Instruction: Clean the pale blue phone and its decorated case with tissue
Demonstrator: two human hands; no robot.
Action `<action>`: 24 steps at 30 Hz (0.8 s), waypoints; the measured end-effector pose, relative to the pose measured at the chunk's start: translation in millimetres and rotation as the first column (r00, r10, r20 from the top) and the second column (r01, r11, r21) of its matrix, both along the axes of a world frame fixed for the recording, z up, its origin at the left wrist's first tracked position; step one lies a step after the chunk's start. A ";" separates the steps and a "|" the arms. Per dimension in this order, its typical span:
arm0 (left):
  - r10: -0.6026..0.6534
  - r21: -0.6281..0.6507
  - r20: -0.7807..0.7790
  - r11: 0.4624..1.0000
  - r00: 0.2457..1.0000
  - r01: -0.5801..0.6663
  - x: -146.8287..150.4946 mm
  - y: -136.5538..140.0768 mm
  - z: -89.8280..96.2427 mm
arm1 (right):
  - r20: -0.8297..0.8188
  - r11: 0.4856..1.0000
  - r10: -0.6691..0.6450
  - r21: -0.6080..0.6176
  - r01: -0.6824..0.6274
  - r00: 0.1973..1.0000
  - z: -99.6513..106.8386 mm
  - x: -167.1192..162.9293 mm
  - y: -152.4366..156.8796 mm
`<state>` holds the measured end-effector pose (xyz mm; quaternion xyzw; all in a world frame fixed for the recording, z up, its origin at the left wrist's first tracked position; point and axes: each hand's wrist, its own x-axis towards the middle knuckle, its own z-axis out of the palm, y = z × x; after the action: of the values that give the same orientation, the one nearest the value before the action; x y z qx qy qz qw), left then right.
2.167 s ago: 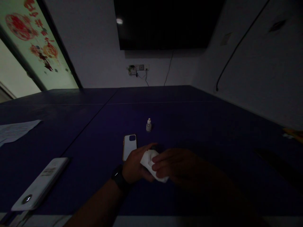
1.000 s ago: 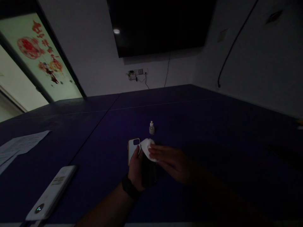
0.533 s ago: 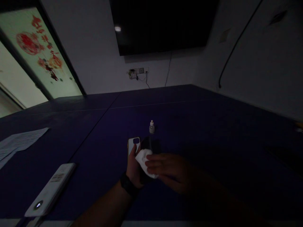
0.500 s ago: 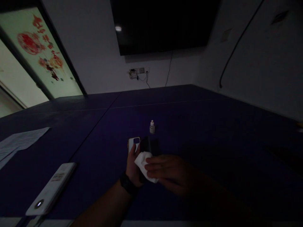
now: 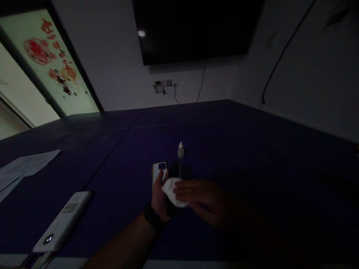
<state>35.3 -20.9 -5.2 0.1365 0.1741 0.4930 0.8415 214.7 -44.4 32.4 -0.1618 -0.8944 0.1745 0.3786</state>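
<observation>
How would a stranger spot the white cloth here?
At the dark-blue table, find the left hand wearing a black watch. Over the dark flat slab it holds lies a small white cloth, under the right hand. Unlike the rectangular white phone case nearby, it's crumpled.

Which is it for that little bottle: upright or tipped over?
Upright: the bottle stands on the dark table, white cap on top.

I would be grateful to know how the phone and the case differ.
The phone is dark; the case looks mostly white. The left hand holds the phone, while the case lies on the table. The tissue covers part of the phone, whereas the left hand hides part of the case. Both are long, flat and partly hidden.
</observation>
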 end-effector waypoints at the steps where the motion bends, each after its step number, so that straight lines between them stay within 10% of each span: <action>1: -0.017 -0.036 0.002 0.999 1.000 0.017 1.1 -0.5 2.1 | -0.044 0.997 -0.081 0.011 0.081 0.996 -3.1 -0.5 4.3; 4: -0.069 -0.097 0.000 0.993 0.998 0.069 3.5 -1.4 6.3 | -0.133 0.975 -0.216 0.025 0.221 0.967 -10.3 -1.4 13.7; 11: -0.041 -0.038 0.041 0.998 0.998 0.043 -7.0 0.4 -3.9 | 0.039 0.989 0.148 -0.010 -0.148 0.988 1.9 -2.5 -6.5; 17: -0.152 -0.013 -0.052 0.988 0.987 0.151 -1.0 5.3 -5.7 | -0.112 0.964 -0.249 0.071 0.258 0.962 -13.8 -1.0 17.1; 24: -0.067 -0.068 0.053 0.995 0.996 0.071 -3.0 2.3 -1.9 | -0.001 0.991 0.081 0.103 -0.080 0.997 3.4 -6.6 -5.2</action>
<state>32.4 -18.7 -7.1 0.1004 0.1649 0.4605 0.8664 208.1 -49.6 35.8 -0.1054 -0.9070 0.1438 0.3815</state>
